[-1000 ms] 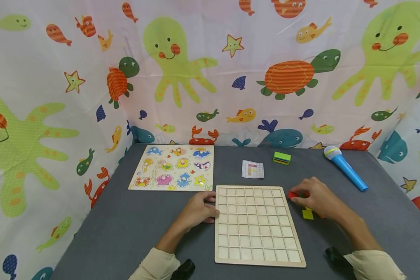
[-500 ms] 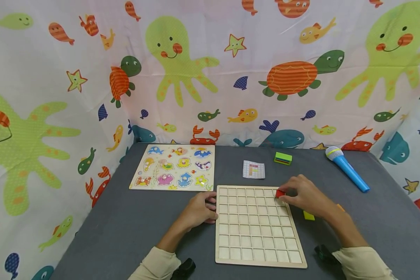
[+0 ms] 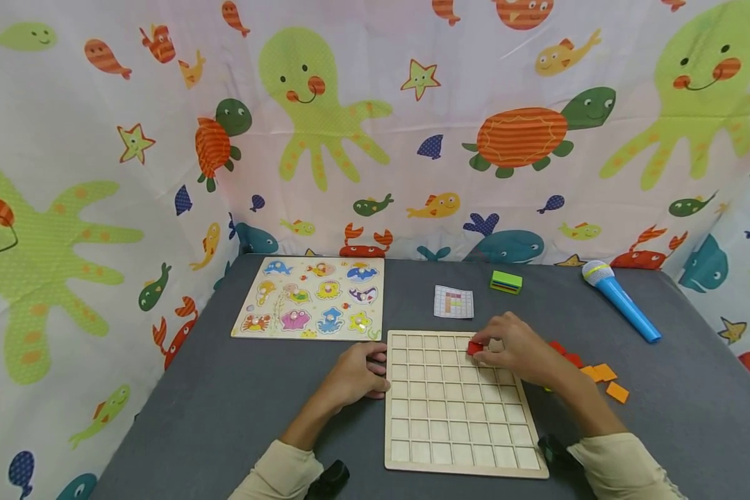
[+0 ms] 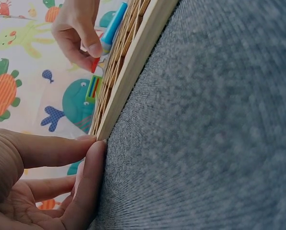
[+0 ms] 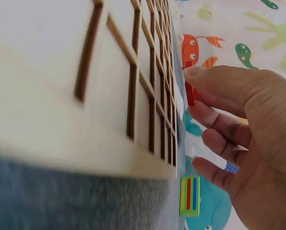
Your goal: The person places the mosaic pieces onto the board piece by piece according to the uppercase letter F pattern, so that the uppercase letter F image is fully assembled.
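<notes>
A wooden grid board (image 3: 456, 403) lies on the grey table, its cells bare. At its left edge my left hand (image 3: 353, 373) grips the rim; in the left wrist view thumb and finger of that hand (image 4: 47, 177) pinch the board's edge (image 4: 133, 81). Over the board's far rows, right of the middle, my right hand (image 3: 515, 351) pinches a red tile (image 3: 474, 348) between thumb and index finger. The right wrist view shows the red tile (image 5: 190, 86) upright in the fingers of my right hand (image 5: 258, 124), above the grid.
Right of the board lie orange tiles (image 3: 617, 392) and red tiles (image 3: 573, 360), partly behind the right forearm. Farther back are a small grid card (image 3: 453, 303), a green block (image 3: 505, 281), a blue microphone (image 3: 625, 305) and a sea-animal puzzle (image 3: 312, 298).
My right hand has carried the red tile leftward from beside the board to over its far rows, uncovering orange and red tiles. The left hand stays on the board's edge.
</notes>
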A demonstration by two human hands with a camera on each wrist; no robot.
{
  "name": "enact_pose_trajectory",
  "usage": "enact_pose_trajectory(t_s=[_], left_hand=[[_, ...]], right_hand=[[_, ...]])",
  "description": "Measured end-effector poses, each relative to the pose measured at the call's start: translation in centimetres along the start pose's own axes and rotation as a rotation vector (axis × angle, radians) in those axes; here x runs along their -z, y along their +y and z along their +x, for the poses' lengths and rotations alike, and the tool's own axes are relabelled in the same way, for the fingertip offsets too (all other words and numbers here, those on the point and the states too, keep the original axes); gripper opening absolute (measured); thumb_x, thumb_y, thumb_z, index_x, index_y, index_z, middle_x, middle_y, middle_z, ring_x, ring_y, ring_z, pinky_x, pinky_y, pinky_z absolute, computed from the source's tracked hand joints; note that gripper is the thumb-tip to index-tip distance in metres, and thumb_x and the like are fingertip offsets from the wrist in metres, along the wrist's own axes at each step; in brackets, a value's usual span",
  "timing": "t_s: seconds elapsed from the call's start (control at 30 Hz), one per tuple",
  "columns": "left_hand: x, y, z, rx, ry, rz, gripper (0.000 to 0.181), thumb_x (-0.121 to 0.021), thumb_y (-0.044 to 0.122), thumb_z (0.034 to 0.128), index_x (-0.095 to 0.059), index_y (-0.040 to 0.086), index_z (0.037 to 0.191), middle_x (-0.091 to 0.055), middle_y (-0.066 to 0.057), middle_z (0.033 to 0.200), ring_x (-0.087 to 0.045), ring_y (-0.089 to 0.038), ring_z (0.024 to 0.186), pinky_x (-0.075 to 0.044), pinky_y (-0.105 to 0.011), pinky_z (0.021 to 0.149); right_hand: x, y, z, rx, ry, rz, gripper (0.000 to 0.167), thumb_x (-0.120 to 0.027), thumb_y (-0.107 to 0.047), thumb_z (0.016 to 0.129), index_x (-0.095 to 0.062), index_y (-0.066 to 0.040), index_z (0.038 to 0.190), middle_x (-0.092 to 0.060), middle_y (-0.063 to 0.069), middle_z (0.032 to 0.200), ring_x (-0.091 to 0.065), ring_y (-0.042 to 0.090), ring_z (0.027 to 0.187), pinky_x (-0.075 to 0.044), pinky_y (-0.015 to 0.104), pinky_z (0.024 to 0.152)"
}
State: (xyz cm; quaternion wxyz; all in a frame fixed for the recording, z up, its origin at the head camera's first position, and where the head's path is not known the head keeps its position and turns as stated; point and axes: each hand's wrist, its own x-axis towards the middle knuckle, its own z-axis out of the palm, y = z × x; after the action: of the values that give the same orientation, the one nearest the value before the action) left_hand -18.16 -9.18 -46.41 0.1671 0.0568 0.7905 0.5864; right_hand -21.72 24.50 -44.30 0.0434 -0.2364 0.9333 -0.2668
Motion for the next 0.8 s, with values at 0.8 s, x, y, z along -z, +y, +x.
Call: enact_pose_trajectory(t_s=[0.8], left_hand=[[0.2, 0.0, 0.0, -0.001, -0.006, -0.012, 0.07, -0.079, -0.014, 0.0813, -0.055, -0.006, 0.146, -0.06, -0.019, 0.126, -0.066, -0.024, 0.101, -0.068, -0.036, 0.068]], right_hand=[[-2.1, -3.1, 3.1, 0.061, -0.033, 0.035, 0.021, -0.081, -0.028, 0.094, -0.083, -0.015, 0.111, -0.071, -0.005, 0.105, -0.053, 0.022, 0.108, -0.051, 0.044, 0.088]])
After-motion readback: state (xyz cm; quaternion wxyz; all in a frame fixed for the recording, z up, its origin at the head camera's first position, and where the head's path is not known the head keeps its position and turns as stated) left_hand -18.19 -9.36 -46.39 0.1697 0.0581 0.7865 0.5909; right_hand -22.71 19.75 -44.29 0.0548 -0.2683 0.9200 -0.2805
